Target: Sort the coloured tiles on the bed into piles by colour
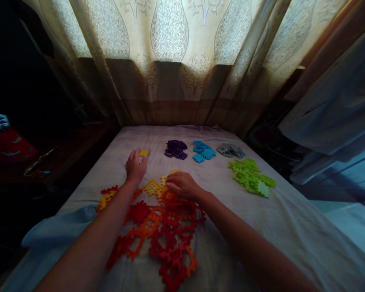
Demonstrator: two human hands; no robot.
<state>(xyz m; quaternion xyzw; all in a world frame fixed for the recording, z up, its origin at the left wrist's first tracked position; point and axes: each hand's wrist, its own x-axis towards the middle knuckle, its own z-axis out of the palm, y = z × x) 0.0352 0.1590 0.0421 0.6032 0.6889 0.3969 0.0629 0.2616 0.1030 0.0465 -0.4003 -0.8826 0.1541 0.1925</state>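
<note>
Flat plastic interlocking pieces with toothed edges lie on a sheet-covered surface. My left hand (136, 167) is stretched forward, thumb and index finger closed at the edge of a small yellow interlocking piece (144, 153). Nearer to me, my right hand (182, 184) bends over the far end of a mixed pile, its fingers together on yellow pieces (163, 181); the fingertips are partly hidden. Beside them is a yellow windowed square piece (152, 187). Red pieces (173, 253) and orange pieces (149, 225) fill the pile between my forearms. More yellow pieces (106, 199) show left of my left forearm.
Sorted heaps of purple (175, 149), blue (203, 151), grey (230, 150) and lime green pieces (250, 177) lie across the back and right. A light blue cloth (61, 227) is at the left edge. A curtain (170, 81) hangs behind; clothes (331, 101) hang at right.
</note>
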